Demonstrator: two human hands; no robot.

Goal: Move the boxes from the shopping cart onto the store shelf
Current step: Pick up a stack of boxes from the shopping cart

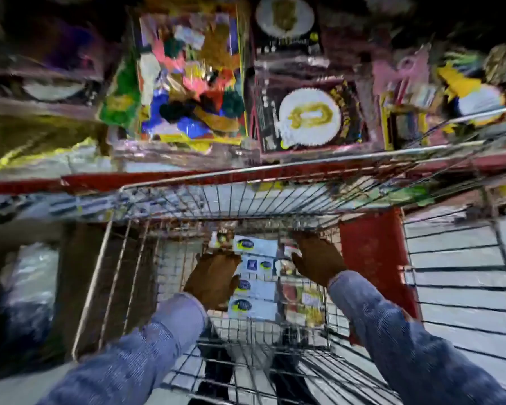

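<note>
Both my hands reach down into a wire shopping cart (246,182). A stack of white boxes with blue and yellow logos (256,283) lies on the cart's floor. My left hand (214,280) rests on the left side of that stack, fingers bent over its edge. My right hand (319,261) hovers to the right of the boxes with fingers spread, above a red and yellow packet (307,302). A small colourful item (221,239) sits at the far end of the stack. The store shelf (187,176) with a red front edge lies beyond the cart.
The shelf holds a colourful toy pack (190,83), boxes with white and gold discs (310,115) and pink packets (403,71). A red post (374,258) stands right of the cart. A second wire cart (465,258) is at the right. Wrapped goods (27,287) lie low left.
</note>
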